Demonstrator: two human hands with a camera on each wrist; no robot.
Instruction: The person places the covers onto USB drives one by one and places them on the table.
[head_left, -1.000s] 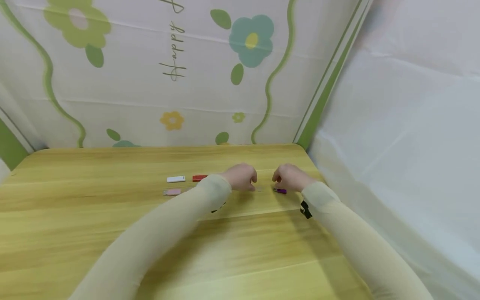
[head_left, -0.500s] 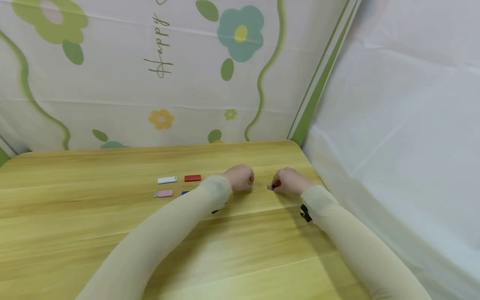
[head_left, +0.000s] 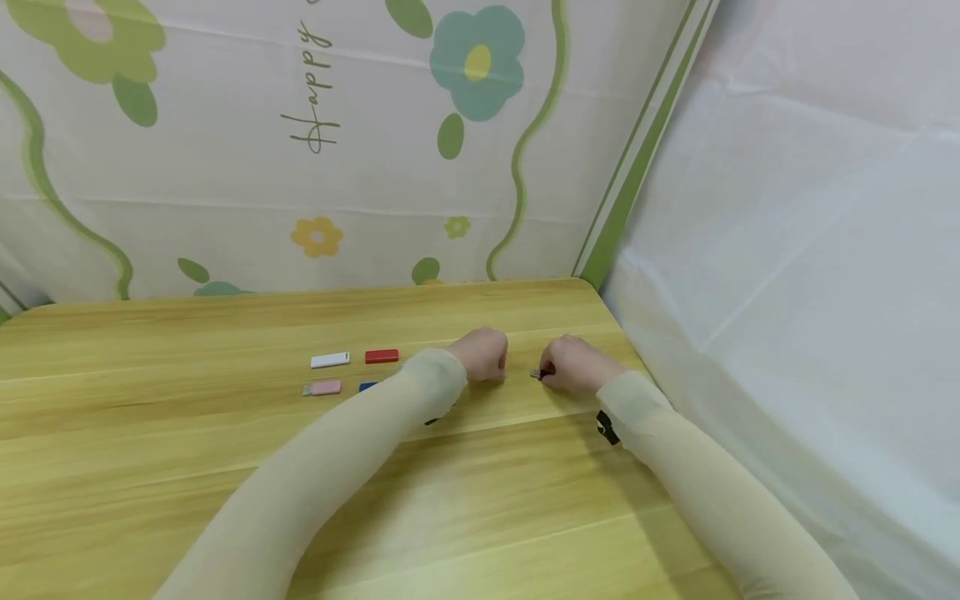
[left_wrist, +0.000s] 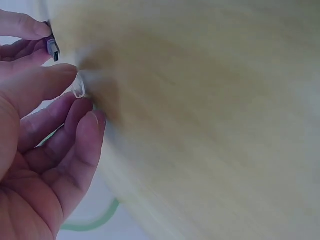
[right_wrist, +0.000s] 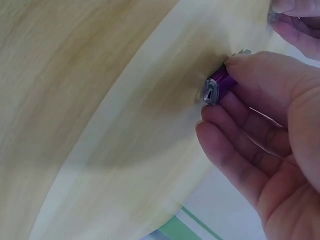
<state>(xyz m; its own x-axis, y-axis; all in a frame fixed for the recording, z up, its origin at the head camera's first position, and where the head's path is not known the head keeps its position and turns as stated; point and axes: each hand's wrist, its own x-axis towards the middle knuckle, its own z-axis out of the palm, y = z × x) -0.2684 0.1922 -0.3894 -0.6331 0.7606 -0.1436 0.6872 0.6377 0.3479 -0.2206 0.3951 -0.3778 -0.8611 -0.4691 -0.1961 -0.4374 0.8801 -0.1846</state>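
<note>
My right hand (head_left: 576, 364) pinches a purple USB flash drive (right_wrist: 226, 82) between thumb and forefinger, its metal plug pointing toward the other hand. The plug (left_wrist: 53, 50) also shows in the left wrist view, bare of any cover. My left hand (head_left: 482, 352) faces it a short gap away and pinches a small clear cap (left_wrist: 78, 89) at its fingertips. Most of that cap is hidden by the thumb and fingers. Both hands are close over the wooden table (head_left: 480, 500), toward its far right part.
Left of the left hand lie a white flash drive (head_left: 331, 360), a red one (head_left: 382, 356), a pink one (head_left: 322, 387) and a blue one (head_left: 367, 387), which the left sleeve partly covers. Patterned cloth (head_left: 390, 167) hangs behind the table; white sheeting (head_left: 810, 250) hangs at the right.
The right hand has taken hold of the purple flash drive and turned its plug toward the left hand. The left hand has hardly moved. The head view has shifted slightly right.
</note>
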